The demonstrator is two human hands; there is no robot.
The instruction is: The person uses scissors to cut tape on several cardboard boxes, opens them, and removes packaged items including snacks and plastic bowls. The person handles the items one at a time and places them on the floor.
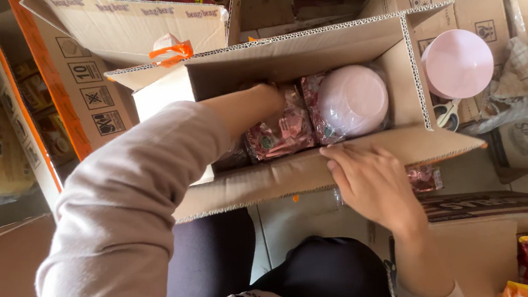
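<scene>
Left hand (268, 98) in carton (339, 168), fingers hidden among packets (281, 131) | right hand (372, 180) flat on flap, fingers spread

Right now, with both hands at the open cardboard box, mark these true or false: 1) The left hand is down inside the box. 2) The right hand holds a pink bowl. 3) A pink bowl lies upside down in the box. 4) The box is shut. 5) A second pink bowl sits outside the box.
1) True: the left hand reaches into the cardboard box among the red foil packets.
2) False: the right hand rests flat on the near flap, holding nothing.
3) True: the pink bowl lies bottom up inside.
4) False: its flaps stand open.
5) True: a second pink bowl sits beyond the far wall.
</scene>
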